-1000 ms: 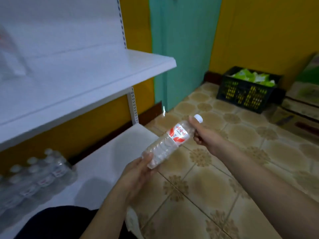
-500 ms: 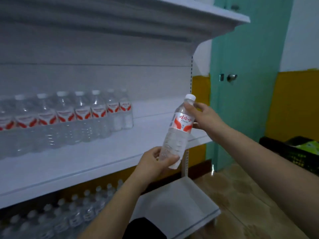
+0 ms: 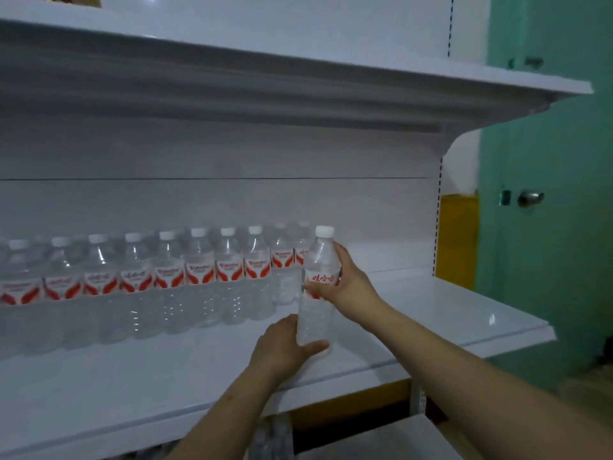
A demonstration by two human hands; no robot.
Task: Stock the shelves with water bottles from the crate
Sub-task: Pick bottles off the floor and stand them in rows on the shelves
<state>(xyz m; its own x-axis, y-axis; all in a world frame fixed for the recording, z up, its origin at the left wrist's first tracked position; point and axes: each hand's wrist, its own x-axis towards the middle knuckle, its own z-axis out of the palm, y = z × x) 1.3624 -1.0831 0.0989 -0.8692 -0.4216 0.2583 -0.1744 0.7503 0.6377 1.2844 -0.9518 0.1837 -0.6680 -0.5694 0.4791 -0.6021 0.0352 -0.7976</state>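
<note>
I hold a clear water bottle [image 3: 319, 260] with a white cap and a red-and-white label upright over the white middle shelf [image 3: 447, 313]. My left hand [image 3: 285, 346] grips its base from below. My right hand [image 3: 348, 283] wraps around the labelled middle. The bottle sits at the right end of a row of several matching bottles [image 3: 199, 277] lined up along the back of the shelf. I cannot tell whether its base touches the shelf. The crate is out of view.
The upper shelf [image 3: 331, 91] overhangs the row. The right part of the middle shelf is bare. A teal door [image 3: 547, 227] with a round knob [image 3: 530, 197] stands to the right. More bottles [image 3: 275, 433] show on the lower shelf below.
My view swung from the floor up to the shelving. Both hands carried the bottle from a tilted pose low down to upright at the row's right end. My right hand slid from the cap to the label.
</note>
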